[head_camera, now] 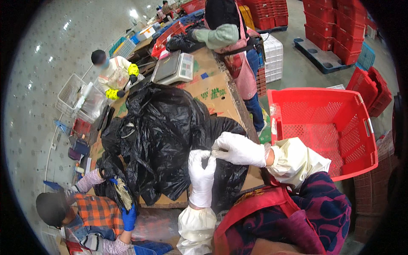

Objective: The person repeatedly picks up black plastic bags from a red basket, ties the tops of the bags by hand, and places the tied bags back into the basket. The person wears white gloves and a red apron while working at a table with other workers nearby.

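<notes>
My left hand [202, 178], in a white glove, is raised with thumb and fingers curled round towards each other. My right hand [240, 149], gloved the same way, has its fingertips pinched together and meeting those of the left. Whether anything thin is held between them is too small to tell. Below and behind both hands spreads a large heap of black plastic bags [162, 127]. It lies on a table covered with flattened cardboard [216, 92]. Off-white sleeve covers reach down to both wrists.
A red perforated plastic crate [318, 127] stands at my right. Beyond the bags sits a digital weighing scale [173, 67]. One person with blue gloves [129, 218] holds a black bag with pale strands at left. Another person [234, 47] stands at the table's far right.
</notes>
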Tool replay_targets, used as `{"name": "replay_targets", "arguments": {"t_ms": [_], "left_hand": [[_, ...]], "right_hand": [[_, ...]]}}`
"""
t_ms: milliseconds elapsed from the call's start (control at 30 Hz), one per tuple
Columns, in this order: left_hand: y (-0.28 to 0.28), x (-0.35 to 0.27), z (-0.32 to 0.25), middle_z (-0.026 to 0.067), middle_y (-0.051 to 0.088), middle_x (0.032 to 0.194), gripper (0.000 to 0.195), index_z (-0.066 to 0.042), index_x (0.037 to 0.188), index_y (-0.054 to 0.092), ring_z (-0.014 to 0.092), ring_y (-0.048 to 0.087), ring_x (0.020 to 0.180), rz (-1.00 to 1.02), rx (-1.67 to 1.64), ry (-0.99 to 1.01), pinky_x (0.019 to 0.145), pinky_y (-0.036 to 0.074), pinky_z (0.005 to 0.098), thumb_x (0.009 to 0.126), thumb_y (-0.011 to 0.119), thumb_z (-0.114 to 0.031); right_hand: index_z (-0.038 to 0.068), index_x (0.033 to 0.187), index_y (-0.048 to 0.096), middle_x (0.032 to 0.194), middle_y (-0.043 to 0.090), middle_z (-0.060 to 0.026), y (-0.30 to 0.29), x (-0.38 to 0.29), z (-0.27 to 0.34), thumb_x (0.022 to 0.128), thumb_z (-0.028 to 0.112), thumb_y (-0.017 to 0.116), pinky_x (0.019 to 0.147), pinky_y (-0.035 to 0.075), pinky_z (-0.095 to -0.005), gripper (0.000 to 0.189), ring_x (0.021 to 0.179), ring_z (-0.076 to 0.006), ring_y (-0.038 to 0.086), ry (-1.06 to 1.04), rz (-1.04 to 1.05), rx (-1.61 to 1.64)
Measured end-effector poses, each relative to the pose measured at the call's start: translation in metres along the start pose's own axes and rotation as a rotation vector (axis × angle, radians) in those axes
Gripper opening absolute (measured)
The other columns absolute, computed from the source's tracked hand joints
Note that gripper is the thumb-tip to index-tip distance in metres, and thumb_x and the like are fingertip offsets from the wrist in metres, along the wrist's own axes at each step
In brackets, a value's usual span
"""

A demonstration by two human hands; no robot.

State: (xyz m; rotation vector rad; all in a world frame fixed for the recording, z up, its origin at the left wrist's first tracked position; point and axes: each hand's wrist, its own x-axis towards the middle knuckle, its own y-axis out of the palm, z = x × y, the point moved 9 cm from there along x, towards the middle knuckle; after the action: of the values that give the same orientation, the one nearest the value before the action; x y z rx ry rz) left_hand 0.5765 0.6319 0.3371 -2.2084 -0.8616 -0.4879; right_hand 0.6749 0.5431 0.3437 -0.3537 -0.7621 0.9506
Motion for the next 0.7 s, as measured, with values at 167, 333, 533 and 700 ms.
{"name": "replay_targets", "arguments": {"t_ms": [167, 333, 533, 700], "left_hand": [[-0.001, 0.003, -0.026, 0.0093, 0.056, 0.083, 0.016, -0.007, 0.083, 0.06, 0.03, 0.056, 0.081, 0.018, 0.243, 0.219, 0.073, 0.046, 0.0405, 0.072, 0.072, -0.003], [0.004, 0.005, -0.031, 0.0081, 0.05, 0.074, 0.018, -0.006, 0.078, 0.054, 0.027, 0.053, 0.069, 0.089, 0.292, 0.266, 0.064, 0.044, 0.0373, 0.074, 0.07, 0.001], [-0.004, -0.004, -0.01, 0.0039, 0.05, 0.077, 0.013, -0.005, 0.082, 0.054, 0.017, 0.049, 0.07, 0.102, -0.09, -0.012, 0.066, 0.042, 0.03, 0.084, 0.067, -0.004], [-0.008, -0.007, 0.024, -0.0014, 0.051, 0.092, 0.007, -0.006, 0.095, 0.059, 0.009, 0.048, 0.085, -0.028, -0.558, -0.261, 0.081, 0.041, 0.0249, 0.09, 0.063, -0.003]], "right_hand": [[0.004, 0.076, 0.063, 0.074, 0.058, -0.0119, 0.001, -0.006, 0.004, 0.075, 0.012, 0.064, 0.071, 0.049, -0.0405, 0.008, 0.079, -0.032, 0.059, -0.07, -0.065, -0.189], [0.006, 0.069, 0.06, 0.07, 0.057, -0.0122, -0.007, 0.002, 0.016, 0.07, 0.01, 0.064, 0.068, 0.051, -0.0412, 0.006, 0.075, -0.0328, 0.059, -0.059, -0.189, -0.303], [0.004, 0.084, 0.061, 0.075, 0.061, 0.0038, -0.07, -0.004, -0.066, 0.09, 0.014, 0.06, 0.057, 0.04, -0.0211, 0.012, 0.065, -0.0034, 0.05, 0.572, -0.423, 0.481], [0.0, 0.09, 0.068, 0.084, 0.065, -0.0005, -0.02, -0.011, -0.039, 0.091, 0.012, 0.067, 0.075, 0.047, -0.0232, 0.012, 0.08, -0.0073, 0.057, 0.233, -0.076, 0.534]]}}
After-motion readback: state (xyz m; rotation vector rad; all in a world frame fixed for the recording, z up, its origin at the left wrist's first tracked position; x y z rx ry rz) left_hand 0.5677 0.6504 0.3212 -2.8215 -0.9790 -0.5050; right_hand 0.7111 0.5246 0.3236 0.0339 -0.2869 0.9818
